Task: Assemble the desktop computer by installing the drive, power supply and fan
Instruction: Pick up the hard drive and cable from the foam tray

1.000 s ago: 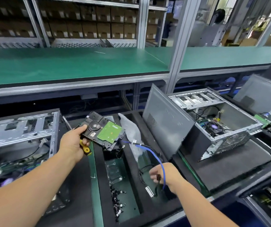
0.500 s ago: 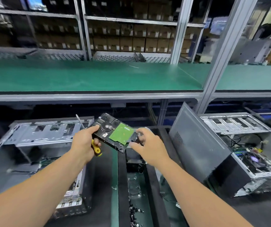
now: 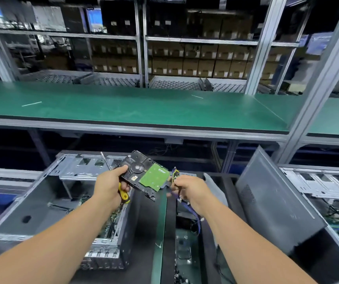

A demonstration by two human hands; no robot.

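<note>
Since the earlier frame, our right hand pinches a yellow-and-black cable plug at three o'clock of the black, green-boarded hard drive, which our left hand grips aloft with a yellow-handled screwdriver. Step: cabling the drive; next, seat it in the open grey metal case at eight o'clock.

Dark bench (open case on it)

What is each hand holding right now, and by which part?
The left hand grips the hard drive by its left edge, with a screwdriver tucked in by the yellow handle. The right hand pinches a cable connector at the drive's right end.
</note>
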